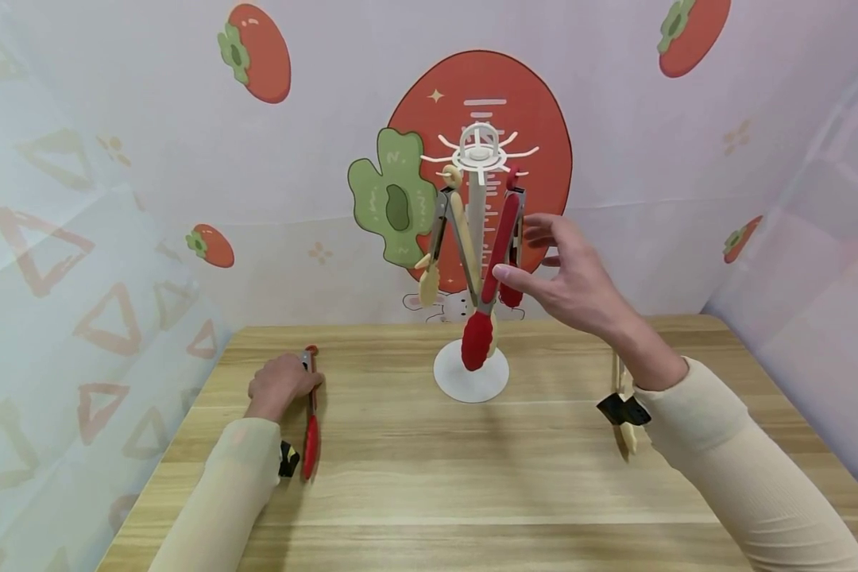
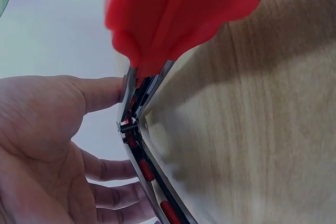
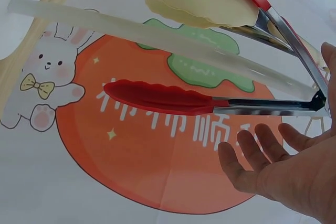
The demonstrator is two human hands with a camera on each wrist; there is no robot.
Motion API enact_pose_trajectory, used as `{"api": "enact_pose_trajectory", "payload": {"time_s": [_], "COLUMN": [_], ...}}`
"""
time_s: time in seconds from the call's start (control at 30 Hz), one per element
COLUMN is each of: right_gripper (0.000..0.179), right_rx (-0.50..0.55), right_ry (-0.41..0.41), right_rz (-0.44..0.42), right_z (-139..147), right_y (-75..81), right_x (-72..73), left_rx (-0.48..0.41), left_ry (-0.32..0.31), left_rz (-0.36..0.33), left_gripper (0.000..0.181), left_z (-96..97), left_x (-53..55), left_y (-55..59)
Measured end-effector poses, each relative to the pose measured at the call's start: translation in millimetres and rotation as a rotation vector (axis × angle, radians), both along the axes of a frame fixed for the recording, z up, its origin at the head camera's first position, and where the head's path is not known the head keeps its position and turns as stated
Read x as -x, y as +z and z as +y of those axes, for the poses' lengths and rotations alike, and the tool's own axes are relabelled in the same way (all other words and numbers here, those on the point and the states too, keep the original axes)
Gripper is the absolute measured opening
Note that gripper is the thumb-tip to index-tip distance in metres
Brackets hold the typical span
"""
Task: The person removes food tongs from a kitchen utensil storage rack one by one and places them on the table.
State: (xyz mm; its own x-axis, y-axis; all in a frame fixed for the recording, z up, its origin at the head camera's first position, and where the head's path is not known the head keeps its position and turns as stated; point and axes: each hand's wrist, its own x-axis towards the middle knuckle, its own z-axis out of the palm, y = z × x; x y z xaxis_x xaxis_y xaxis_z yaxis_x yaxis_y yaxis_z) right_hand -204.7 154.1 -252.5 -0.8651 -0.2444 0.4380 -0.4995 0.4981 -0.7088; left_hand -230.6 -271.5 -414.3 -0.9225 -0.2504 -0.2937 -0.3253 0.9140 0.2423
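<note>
Red-tipped tongs point(image 1: 311, 445) lie on the table at the left, and my left hand point(image 1: 280, 383) grips them near their upper part. In the left wrist view, thumb and fingertips meet the metal arms point(image 2: 152, 174) of these tongs. From a white rack point(image 1: 477, 163) hang two spread tongs: beige tongs point(image 1: 466, 242) on its left side and red tongs point(image 1: 500, 246) on its right. My right hand point(image 1: 579, 278) is beside the hanging red tongs, its thumb before the red handle. In the right wrist view its fingers are spread and apart from the red head point(image 3: 157, 98).
Another pair of beige tongs point(image 1: 631, 438) lies on the table at the right, partly hidden by my right wrist. The rack's round white base point(image 1: 465, 385) stands on the wooden table point(image 1: 429, 477). A printed cloth point(image 1: 314, 183) hangs behind.
</note>
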Motion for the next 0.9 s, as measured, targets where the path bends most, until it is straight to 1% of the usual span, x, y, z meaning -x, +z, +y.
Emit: {"api": "enact_pose_trajectory", "payload": {"time_s": [0.23,0.6,0.9], "right_gripper": [0.074,0.074,0.071], "right_rx": [0.004,-0.007,-0.013], "right_ry": [0.009,0.006,0.013], "right_rz": [-0.005,0.001,-0.006], "right_z": [-2.2,-3.5,-4.8], "right_y": [1.2,1.5,3.9], "right_x": [0.5,4.7,6.9], "left_rx": [0.001,-0.002,0.003], "left_ry": [-0.006,-0.003,0.005], "left_rz": [0.006,0.009,0.006], "left_gripper": [0.039,0.042,0.042], "left_z": [-1.2,-0.6,0.0], "left_x": [0.9,1.2,4.5], "left_y": [-3.8,-2.9,-4.6]}}
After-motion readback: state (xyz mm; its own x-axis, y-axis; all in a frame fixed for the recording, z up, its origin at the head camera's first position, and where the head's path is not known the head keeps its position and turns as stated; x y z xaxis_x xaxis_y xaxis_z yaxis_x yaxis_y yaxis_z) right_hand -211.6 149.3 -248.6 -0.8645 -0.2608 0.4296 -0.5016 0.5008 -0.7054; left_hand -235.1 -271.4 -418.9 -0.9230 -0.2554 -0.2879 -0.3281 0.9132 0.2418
